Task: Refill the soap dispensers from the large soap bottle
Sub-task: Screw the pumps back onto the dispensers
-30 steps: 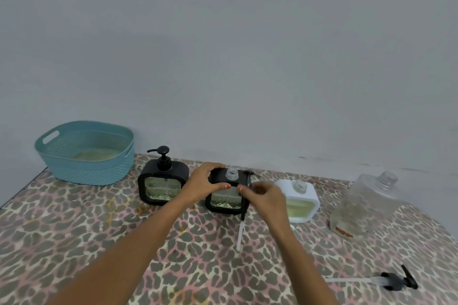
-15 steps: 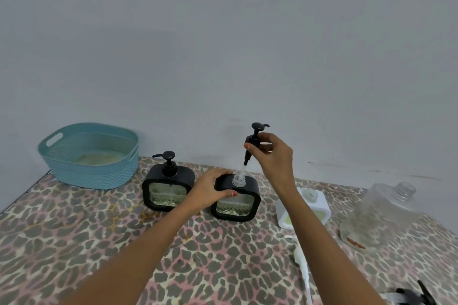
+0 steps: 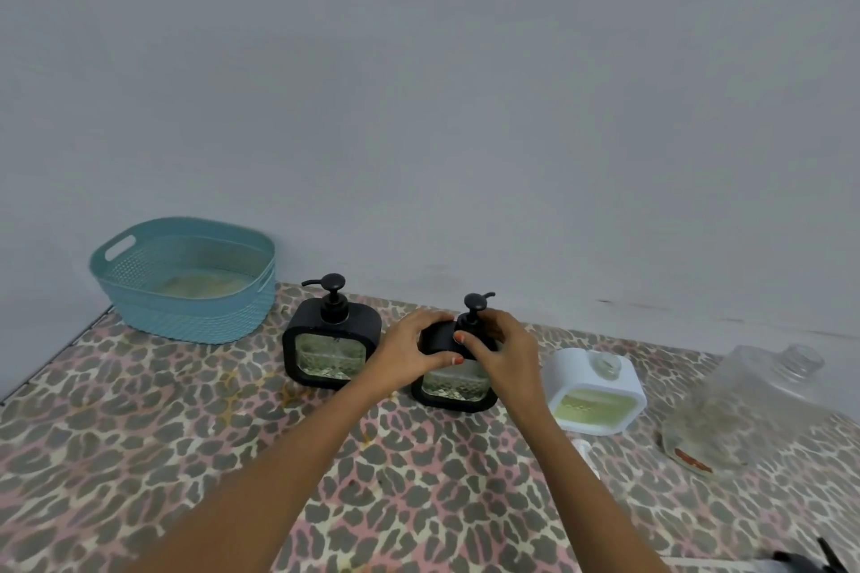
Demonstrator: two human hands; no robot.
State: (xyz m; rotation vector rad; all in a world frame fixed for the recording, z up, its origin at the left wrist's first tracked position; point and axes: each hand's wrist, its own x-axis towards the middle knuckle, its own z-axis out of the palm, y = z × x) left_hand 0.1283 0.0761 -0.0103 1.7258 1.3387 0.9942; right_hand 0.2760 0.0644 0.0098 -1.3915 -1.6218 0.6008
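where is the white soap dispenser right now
In the head view the white dispenser sits right of centre on the patterned table, between the middle black dispenser and the large clear bottle.

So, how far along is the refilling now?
Looks done: the left black dispenser stands closed. In hand: the left hand grips the middle black dispenser while the right hand seats its pump. Left: the white dispenser holds soap but its neck is open; the large soap bottle is uncapped.
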